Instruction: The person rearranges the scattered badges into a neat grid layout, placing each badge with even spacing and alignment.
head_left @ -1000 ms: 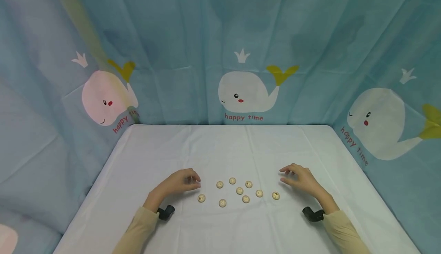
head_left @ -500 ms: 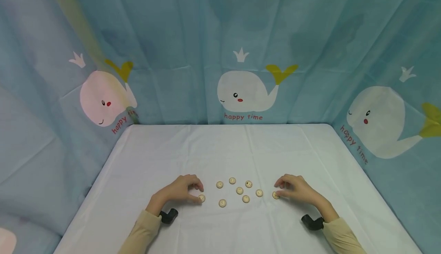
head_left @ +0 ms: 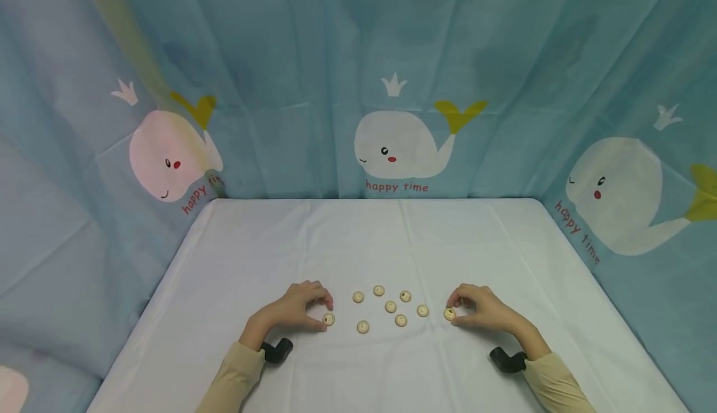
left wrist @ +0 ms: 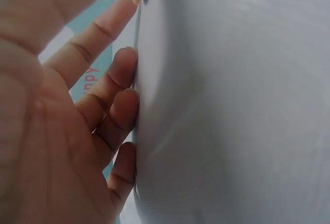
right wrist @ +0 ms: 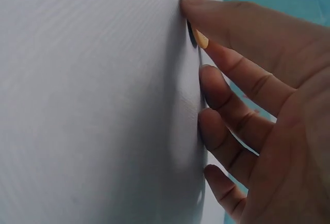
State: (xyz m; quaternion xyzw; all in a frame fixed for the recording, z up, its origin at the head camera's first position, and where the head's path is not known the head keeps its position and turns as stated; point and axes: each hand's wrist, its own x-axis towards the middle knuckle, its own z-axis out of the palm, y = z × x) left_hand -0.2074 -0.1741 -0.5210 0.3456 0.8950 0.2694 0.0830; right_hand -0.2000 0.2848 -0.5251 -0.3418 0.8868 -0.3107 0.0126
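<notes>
While six wooden buttons (head_left: 390, 306) lie between them on the white table (head_left: 336, 239), the left hand (head_left: 297, 307) pinches the leftmost button (head_left: 328, 319) and the right hand (head_left: 482, 308) pinches the rightmost button (head_left: 450, 314).

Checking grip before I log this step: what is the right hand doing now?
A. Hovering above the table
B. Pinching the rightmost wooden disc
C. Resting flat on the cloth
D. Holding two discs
B: the right hand pinches the rightmost wooden disc between thumb and fingertips on the white tablecloth.
</notes>
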